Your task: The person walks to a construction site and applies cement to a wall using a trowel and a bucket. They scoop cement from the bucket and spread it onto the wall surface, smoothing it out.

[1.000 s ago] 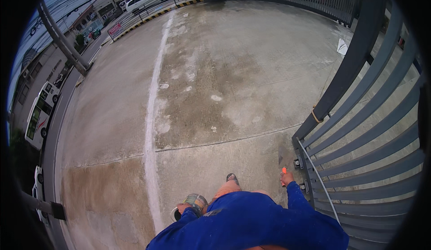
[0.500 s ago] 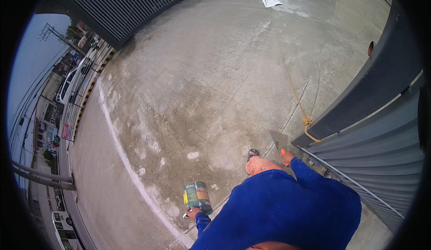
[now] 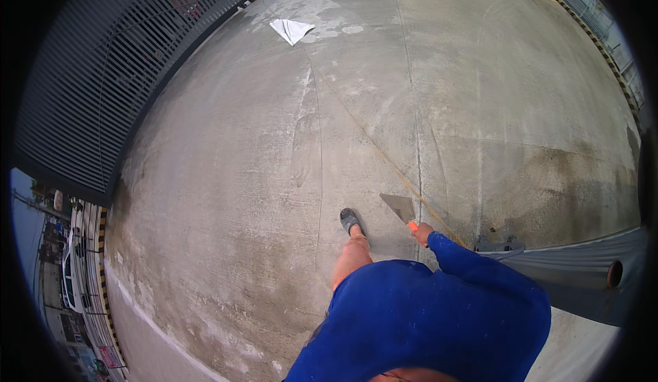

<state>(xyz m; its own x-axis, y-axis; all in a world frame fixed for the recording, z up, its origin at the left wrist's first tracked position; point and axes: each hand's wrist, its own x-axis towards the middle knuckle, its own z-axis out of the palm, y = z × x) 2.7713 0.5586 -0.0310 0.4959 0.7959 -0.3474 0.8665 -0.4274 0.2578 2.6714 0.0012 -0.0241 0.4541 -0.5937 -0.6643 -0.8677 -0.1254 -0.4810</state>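
My right hand is closed round the orange handle of a trowel. Its flat, triangular grey blade points forward and left, above the concrete. A long thin rope passes beyond the trowel and my right forearm. My left hand is out of sight, and so is anything it holds. One foot in a dark slipper is ahead of my body, left of the trowel.
A grey slatted gate stands at the left. A white sheet lies on the concrete floor far ahead. Low at the right is a grey metal gate panel. At far left are a white vehicle and a striped kerb.
I have stepped forward and the view has swung right. The trowel stays in my right hand. My left hand, with the green-labelled can it held, has left the view.
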